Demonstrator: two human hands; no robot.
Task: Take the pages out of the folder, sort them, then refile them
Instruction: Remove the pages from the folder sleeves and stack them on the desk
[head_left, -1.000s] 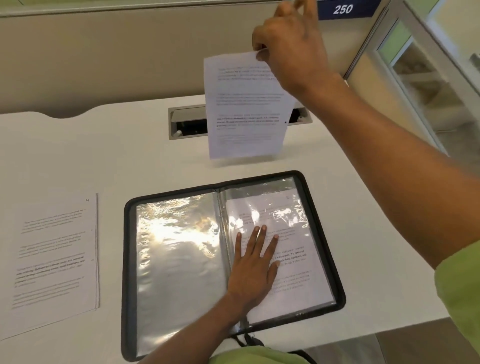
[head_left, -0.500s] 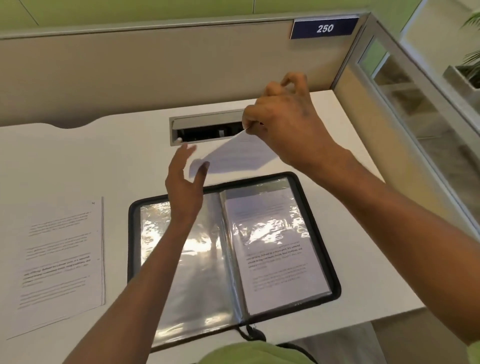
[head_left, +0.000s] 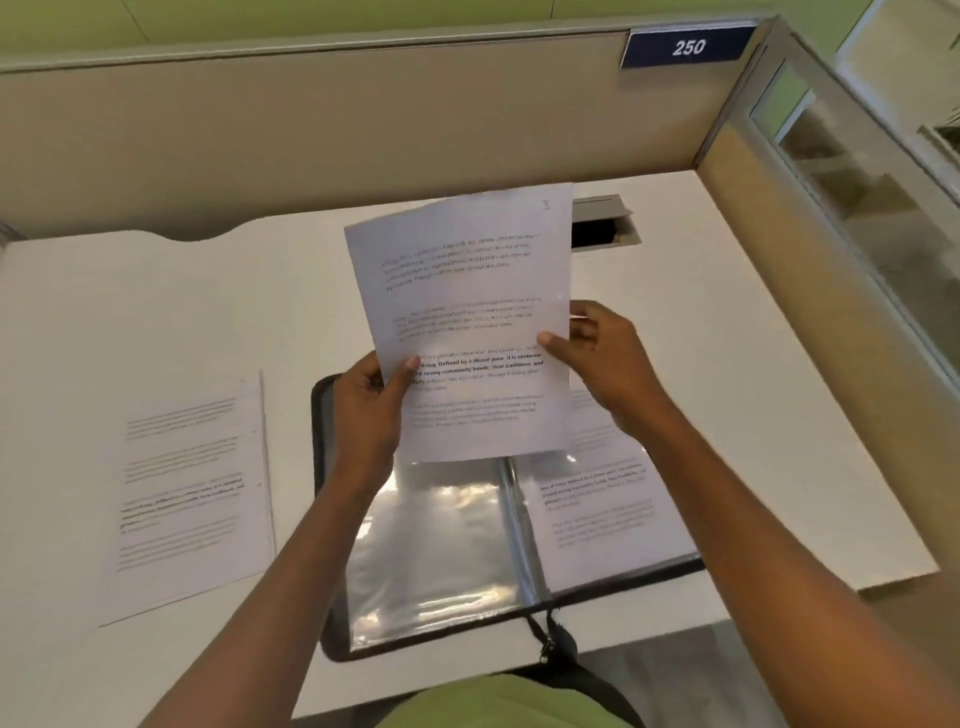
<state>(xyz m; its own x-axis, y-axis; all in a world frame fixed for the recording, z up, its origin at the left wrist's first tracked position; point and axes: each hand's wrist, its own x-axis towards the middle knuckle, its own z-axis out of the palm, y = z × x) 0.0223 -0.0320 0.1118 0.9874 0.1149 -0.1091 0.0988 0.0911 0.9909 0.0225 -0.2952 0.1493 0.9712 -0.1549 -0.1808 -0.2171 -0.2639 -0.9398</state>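
Folder (head_left: 441, 545) lay open on the tabletop (head_left: 156, 322), one page still sleeved at right. Half a second before, the loose page (head_left: 467, 332) hung edge-on from the right hand (head_left: 608, 364) — it was now face-up, fingers of both hands clamped on it, left hand (head_left: 371, 410) included: likely being read for sorting.

Single head view, high, looking forward and down, close over desk (head_left: 156, 322); no second view.
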